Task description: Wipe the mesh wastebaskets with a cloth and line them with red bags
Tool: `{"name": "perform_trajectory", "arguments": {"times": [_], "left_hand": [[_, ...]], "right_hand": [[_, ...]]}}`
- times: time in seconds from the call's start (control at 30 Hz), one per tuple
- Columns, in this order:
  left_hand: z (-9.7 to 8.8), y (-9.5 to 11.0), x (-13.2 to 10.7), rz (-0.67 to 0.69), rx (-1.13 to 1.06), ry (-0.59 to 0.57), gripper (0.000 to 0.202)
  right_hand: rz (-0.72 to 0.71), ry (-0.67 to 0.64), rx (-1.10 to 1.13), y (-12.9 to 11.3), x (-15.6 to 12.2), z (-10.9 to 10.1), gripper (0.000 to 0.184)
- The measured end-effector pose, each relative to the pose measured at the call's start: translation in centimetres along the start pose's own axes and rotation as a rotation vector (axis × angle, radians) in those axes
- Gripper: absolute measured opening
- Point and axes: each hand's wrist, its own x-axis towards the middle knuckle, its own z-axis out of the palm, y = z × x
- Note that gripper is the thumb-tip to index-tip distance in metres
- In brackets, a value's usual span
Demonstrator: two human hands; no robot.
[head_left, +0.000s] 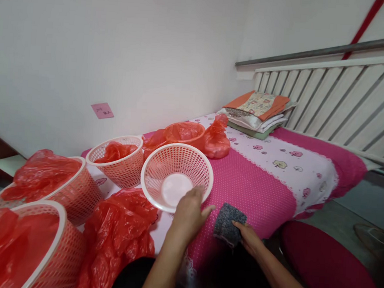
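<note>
A pink plastic mesh basket [178, 145] with nothing in it stands on the bed, directly in front of me. Over its near right rim, my left hand [190, 212] is open, with the thumb apart and the fingertips slightly blurred; it holds nothing. To the right, my right hand [247, 238] pinches a dark grey knitted cloth [228, 223] by its right edge. The cloth looks folded, and its exact kind is unclear. Left of the hands, a crumpled red plastic bag [120, 222] lies on the bed.
Several more mesh baskets [126, 168] with red bags in them stand at the left. A tied red bag [217, 139] sits behind the middle basket. Folded bedding [255, 111] is stacked by the white radiator [340, 97]. A dark red round stool [328, 267] stands at the right.
</note>
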Motion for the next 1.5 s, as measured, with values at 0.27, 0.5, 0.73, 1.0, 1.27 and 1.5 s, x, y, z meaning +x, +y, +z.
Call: {"name": "perform_trajectory", "arguments": {"times": [0.27,0.5,0.73,1.0,1.27,1.5], "left_hand": [[3.4,0.1,0.3,-0.168,0.414,-0.332,0.042],[0.6,0.0,-0.2,-0.150,0.359,-0.216,0.052],[-4.9,-4.1,-1.3,-0.098,-0.492,0.040,0.027],[-4.9,-7.8,-0.9,-0.347,-0.896,0.227,0.050],[-1.6,-7.8,0.7,-0.404,-1.072,0.298,0.049],[-1.5,-8.4,0.7,-0.472,-1.027,0.272,0.037]], "right_hand": [[-0.024,-0.050,0.021,0.3,0.1,-0.2,0.020],[-0.018,-0.054,0.037,0.2,-0.1,-0.1,0.019],[0.002,-0.051,0.087,-0.1,-0.1,-0.3,0.017],[0.024,-0.054,0.121,0.3,0.5,-0.9,0.020],[0.039,-0.021,0.178,0.8,1.6,-1.6,0.018],[0.047,-0.058,0.211,0.5,1.0,-1.5,0.022]]}}
